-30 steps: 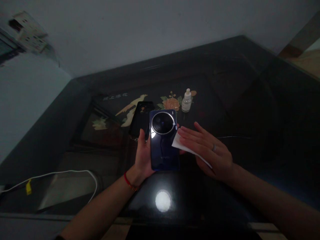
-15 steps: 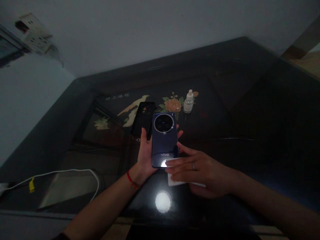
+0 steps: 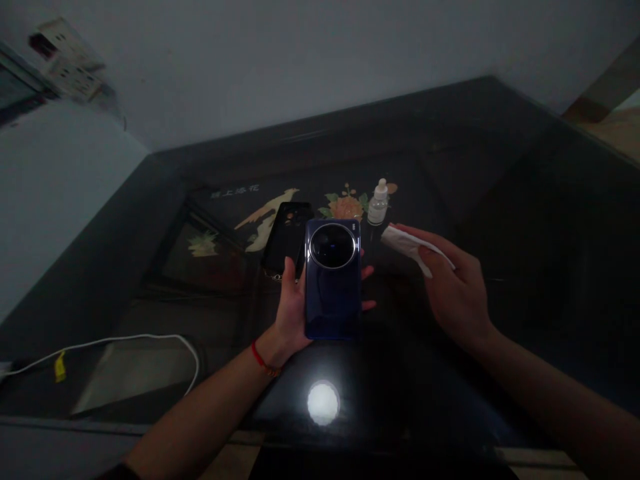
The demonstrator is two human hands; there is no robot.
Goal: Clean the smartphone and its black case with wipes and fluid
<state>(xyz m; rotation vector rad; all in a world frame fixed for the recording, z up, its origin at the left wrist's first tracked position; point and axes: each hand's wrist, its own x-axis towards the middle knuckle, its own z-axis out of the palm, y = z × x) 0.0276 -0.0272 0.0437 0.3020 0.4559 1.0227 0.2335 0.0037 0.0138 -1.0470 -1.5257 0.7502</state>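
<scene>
My left hand [image 3: 291, 310] holds a dark blue phone [image 3: 333, 300] from beneath, its back and big round camera facing up. The thumb is at its left side and fingertips show past the right edge. To the right, apart from the phone, my right hand [image 3: 457, 287] pinches a folded white tissue [image 3: 413, 247] between thumb and fingers. A black phone case [image 3: 287, 237] lies on the table just behind and left of the phone. Beyond the tissue stands a small clear dropper bottle [image 3: 378, 205] with a white top, upright.
The dark glossy table [image 3: 500, 200] bears a bird-and-flower picture and reflects a round light. A white cable [image 3: 135, 339] with a yellow tag [image 3: 60, 367] runs along the left. Behind is a pale wall [image 3: 310, 60], with power strips [image 3: 73, 60] at upper left.
My right hand has lifted the tissue off the lower end of the phone and moved it up and to the right. The phone has tilted slightly in my left hand.
</scene>
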